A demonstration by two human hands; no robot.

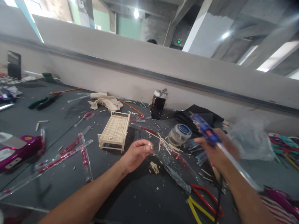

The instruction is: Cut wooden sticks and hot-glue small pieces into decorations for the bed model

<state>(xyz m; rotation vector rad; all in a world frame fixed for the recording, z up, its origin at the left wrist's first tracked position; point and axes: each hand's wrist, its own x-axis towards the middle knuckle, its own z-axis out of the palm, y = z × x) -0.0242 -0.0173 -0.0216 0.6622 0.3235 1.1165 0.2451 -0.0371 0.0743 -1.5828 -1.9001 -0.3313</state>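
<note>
Pinched in the fingertips of my left hand [140, 153] is a small wooden piece [150, 145], partly covered by the thumb. My right hand [220, 152] grips a blue glue gun [205, 127], its nozzle pointing up and away, a clear glue stick [238, 169] trailing from its back. Left of my left hand stands a miniature bed [114, 129] built of thin wooden sticks, with a few bits on its slats. Below my left hand lies a small heap of cut wooden pieces [154, 168] on the dark table.
Red- and yellow-handled pliers [203, 199] lie at front right. A jar with a blue lid [179, 134], loose wooden sticks [164, 143] and a propped phone [158, 108] stand or lie beyond my hands. Red items in clear wrappers [63, 158] and a purple device [20, 152] are left.
</note>
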